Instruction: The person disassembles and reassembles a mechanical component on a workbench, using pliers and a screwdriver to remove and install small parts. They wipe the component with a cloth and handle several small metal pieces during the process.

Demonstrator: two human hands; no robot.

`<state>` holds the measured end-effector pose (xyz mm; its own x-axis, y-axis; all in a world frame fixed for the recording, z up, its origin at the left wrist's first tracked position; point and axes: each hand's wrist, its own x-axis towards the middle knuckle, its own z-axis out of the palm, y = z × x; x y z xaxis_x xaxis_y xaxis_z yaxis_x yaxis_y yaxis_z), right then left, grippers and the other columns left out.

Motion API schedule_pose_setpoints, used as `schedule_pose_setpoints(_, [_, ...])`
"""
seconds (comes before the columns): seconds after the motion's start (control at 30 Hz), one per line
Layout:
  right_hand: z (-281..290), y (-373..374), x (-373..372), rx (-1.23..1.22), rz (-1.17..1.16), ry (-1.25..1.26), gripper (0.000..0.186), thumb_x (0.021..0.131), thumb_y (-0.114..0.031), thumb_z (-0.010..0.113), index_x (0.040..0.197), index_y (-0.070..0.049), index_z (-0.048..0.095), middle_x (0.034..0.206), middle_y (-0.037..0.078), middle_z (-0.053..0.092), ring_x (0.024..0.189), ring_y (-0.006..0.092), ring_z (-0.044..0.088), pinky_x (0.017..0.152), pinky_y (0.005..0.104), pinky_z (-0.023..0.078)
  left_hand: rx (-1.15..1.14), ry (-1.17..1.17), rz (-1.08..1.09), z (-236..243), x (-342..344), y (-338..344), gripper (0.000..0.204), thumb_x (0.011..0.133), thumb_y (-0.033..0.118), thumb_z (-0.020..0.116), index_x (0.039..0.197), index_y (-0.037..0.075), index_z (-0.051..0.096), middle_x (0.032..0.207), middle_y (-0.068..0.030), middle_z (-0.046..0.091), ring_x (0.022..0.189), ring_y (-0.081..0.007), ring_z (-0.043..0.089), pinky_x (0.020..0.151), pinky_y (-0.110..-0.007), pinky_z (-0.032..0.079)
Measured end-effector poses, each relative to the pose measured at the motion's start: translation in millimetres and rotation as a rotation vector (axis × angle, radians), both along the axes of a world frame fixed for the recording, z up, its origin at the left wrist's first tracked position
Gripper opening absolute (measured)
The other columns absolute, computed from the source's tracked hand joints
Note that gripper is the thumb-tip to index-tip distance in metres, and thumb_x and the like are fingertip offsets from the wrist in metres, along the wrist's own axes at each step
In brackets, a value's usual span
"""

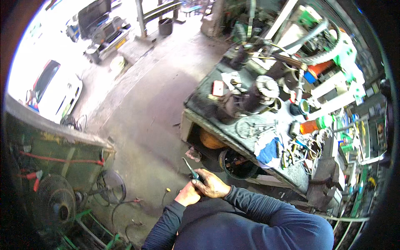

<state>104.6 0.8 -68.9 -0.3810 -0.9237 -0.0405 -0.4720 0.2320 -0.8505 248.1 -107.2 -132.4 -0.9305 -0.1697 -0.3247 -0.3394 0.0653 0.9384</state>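
A screwdriver (pixel 189 167) with a slim metal shaft and a dark green handle points up and away from me. My right hand (pixel 213 183) is closed around the handle, its skin darkly smudged. Against it, my left hand (pixel 188 194) is also closed at the lower part of the handle; its fingertips are hidden behind the right hand. Both hands are held close in front of my body, left of the workbench (pixel 200 109). A dark bucket (pixel 238 165) sits just beyond my right hand, under the bench edge.
On the bench stand a dark cylindrical machine part (pixel 259 96), a blue cloth (pixel 270 151), scattered hand tools (pixel 298 154) and a vise (pixel 327 179). At left are a fan (pixel 56 202) and a green metal panel (pixel 50 146). Cars, including a white one (pixel 58 93), stand beyond the concrete floor (pixel 143 121).
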Motion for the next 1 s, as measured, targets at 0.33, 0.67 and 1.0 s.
schedule_pose_setpoints(0.33, [98.8, 68.6, -100.8, -0.234, -0.671, 0.078, 0.039, 0.106, -0.022, 0.068, 0.135, 0.002, 0.061, 0.114, 0.028, 0.075, 0.105, 0.0429, 0.074, 0.093, 0.0459, 0.058, -0.232, 0.141, -0.095, 176.7, -139.9, -50.8, 0.042, 0.094, 0.021, 0.081, 0.127, -0.003, 0.071, 0.112, -0.0158, 0.078, 0.098, -0.0222, 0.075, 0.086, -0.036, 0.060])
schedule_pose_setpoints(0.67, [138.4, 59.1, -126.3, -0.157, -0.818, 0.304, 0.040, 0.106, -0.022, 0.059, 0.139, 0.000, 0.062, 0.116, 0.029, 0.073, 0.108, 0.0475, 0.070, 0.093, 0.0537, 0.055, -0.519, 1.023, -0.186, 274.1, -322.4, -100.6, 0.031, 0.110, 0.025, 0.060, 0.121, -0.001, 0.073, 0.127, -0.0182, 0.072, 0.123, -0.0304, 0.066, 0.107, -0.040, 0.050])
schedule_pose_setpoints(1.0, [178.3, 34.8, -105.0, 0.141, -1.010, 0.788, 0.031, 0.096, -0.018, 0.065, 0.125, -0.008, 0.071, 0.080, 0.016, 0.071, 0.065, 0.0345, 0.074, 0.055, 0.0454, 0.057, -0.407, 0.961, -0.632, 264.1, -378.7, -88.3, 0.049, 0.113, 0.031, 0.041, 0.111, -0.004, 0.076, 0.116, -0.0193, 0.076, 0.110, -0.0308, 0.071, 0.101, -0.038, 0.052])
